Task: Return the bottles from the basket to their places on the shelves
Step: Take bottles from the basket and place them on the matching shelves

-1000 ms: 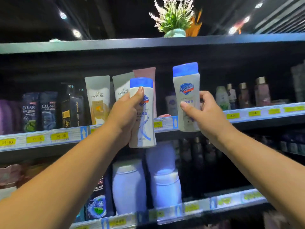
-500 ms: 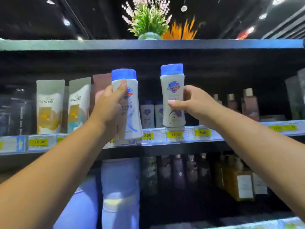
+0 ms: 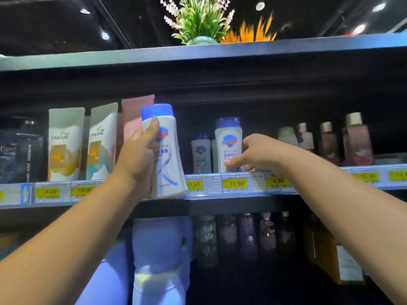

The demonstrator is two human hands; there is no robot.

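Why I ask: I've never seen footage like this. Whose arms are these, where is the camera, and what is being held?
No machine here: a person's two bare arms, filmed by a wide-angle camera worn on their head, looking at a dark shop shelf with yellow price tags. The left hand grips a tilted white plastic bottle with a blue cap in front of the shelf edge. The right hand holds an upright white blue-capped bottle standing on the shelf. Cream Pantene tubes stand further left.

Bottles – glossy white plastic; caps – blue.
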